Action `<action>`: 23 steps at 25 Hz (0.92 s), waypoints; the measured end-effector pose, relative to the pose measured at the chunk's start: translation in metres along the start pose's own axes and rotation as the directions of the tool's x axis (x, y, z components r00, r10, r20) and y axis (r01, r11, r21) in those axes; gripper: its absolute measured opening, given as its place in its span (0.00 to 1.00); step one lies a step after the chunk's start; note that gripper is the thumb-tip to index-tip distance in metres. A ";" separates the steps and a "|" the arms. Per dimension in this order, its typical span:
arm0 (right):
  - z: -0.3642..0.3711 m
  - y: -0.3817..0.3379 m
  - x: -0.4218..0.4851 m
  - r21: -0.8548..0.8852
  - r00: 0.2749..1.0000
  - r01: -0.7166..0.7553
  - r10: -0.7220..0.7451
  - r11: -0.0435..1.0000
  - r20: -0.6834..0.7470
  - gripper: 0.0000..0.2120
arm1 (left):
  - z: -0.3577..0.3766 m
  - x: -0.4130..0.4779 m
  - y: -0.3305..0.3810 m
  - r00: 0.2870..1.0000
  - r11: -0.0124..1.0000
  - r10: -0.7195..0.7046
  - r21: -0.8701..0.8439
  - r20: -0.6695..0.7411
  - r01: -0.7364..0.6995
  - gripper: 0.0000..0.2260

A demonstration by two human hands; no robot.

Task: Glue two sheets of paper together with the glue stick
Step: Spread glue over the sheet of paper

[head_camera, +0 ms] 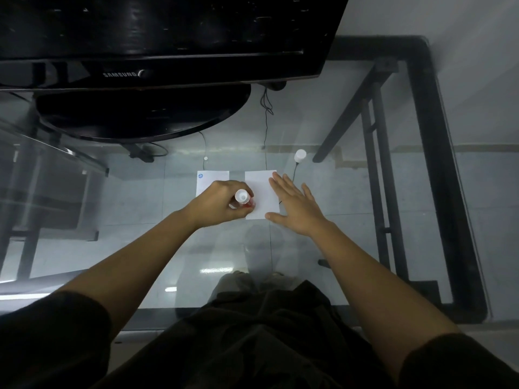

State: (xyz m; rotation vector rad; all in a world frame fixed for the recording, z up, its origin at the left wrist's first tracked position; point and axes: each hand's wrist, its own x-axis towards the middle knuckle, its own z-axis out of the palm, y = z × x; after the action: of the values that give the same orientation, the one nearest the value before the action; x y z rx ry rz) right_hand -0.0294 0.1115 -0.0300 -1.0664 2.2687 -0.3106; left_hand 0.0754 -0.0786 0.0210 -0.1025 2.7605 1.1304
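Two white sheets of paper lie side by side on the glass table. The left sheet (212, 179) has a small blue logo in its far left corner. The right sheet (259, 189) lies under both hands. My left hand (222, 204) is shut on the glue stick (243, 199), a red tube with a white end facing up, held upright over the right sheet's left edge. My right hand (295, 207) lies flat with fingers spread on the right sheet's right edge. The white glue cap (300, 155) stands on the table beyond the right sheet.
A black Samsung monitor (168, 37) on a round base (140, 113) fills the far left. The table (365, 220) is see-through glass with a black frame (438, 164) along the right side. Thin black cables (265, 130) run down toward the sheets.
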 end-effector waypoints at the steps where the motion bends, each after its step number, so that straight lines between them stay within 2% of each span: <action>1: -0.001 0.000 -0.001 0.008 1.000 0.001 -0.001 1.000 0.003 0.39 | -0.004 0.007 -0.001 1.000 1.000 0.005 0.010 -0.004 -0.004 0.09; 7: 0.001 0.001 0.000 0.013 1.000 0.017 -0.017 1.000 0.004 0.39 | -0.029 0.042 -0.008 0.980 0.991 -0.119 0.037 -0.157 0.127 0.06; 12: 0.002 0.003 -0.001 -0.010 1.000 0.013 -0.013 1.000 -0.027 0.39 | 0.002 -0.003 0.007 1.000 1.000 -0.010 -0.026 0.009 0.010 0.09; 15: 0.002 0.003 -0.001 -0.018 1.000 0.013 -0.013 1.000 -0.028 0.39 | 0.003 -0.001 0.008 0.999 1.000 -0.006 0.005 0.033 0.006 0.09; 19: -0.001 0.001 -0.001 -0.007 1.000 0.011 -0.011 1.000 -0.017 0.39 | -0.015 0.036 0.001 0.994 0.996 -0.066 0.046 -0.089 0.071 0.07; 23: -0.005 0.000 -0.003 -0.071 1.000 0.015 -0.017 0.997 -0.017 0.38 | -0.016 0.043 0.004 0.972 0.993 -0.112 0.018 -0.206 0.119 0.06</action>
State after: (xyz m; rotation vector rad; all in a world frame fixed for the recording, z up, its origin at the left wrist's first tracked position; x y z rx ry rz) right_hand -0.0314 0.1131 -0.0246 -1.1223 2.3028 -0.2488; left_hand 0.0310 -0.0870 0.0276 -0.3922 2.9031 1.1042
